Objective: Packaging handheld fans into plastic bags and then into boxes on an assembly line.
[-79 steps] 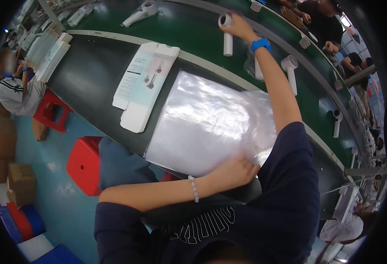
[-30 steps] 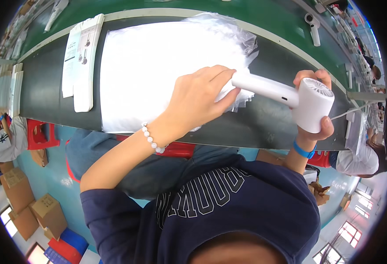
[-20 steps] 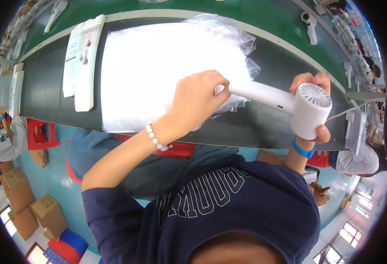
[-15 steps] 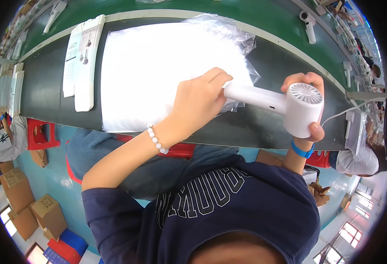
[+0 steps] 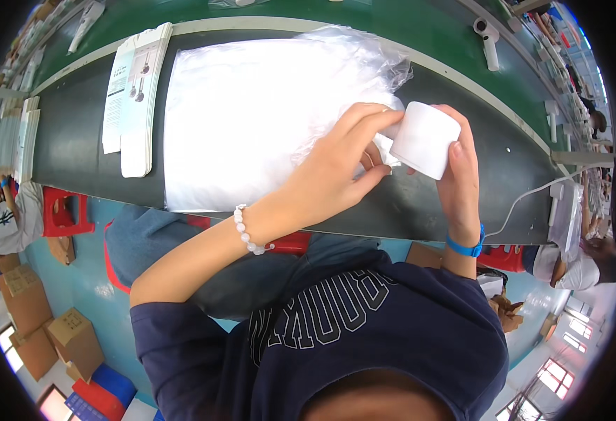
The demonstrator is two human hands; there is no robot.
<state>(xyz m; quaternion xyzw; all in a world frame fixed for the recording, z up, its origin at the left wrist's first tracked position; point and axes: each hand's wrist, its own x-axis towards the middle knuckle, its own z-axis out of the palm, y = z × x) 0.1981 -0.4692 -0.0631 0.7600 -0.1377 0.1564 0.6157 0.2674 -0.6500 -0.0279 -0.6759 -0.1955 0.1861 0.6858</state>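
A white handheld fan (image 5: 427, 140) is held between my two hands above the dark work surface, its plain round head turned up toward me. My right hand (image 5: 461, 158) grips the head from the right, thumb on its near side. My left hand (image 5: 350, 151) is curled at the handle side, index finger reaching to the head; most of the handle is hidden behind the fingers. Just left of the fan lies a stack of clear plastic bags (image 5: 238, 126), its crumpled far right edge by my left hand.
Flat printed cartons (image 5: 139, 105) lie left of the bags. A green conveyor (image 5: 420, 35) runs beyond the table's pale edge, with another white fan (image 5: 489, 45) on it. A white cable (image 5: 515, 203) trails at the right. People sit at both sides; brown boxes (image 5: 76, 344) stand on the floor.
The fan has turned over from showing its ribbed end to showing a smooth one, and has moved left. My right hand has shifted left with it; my left hand has moved right along the handle.
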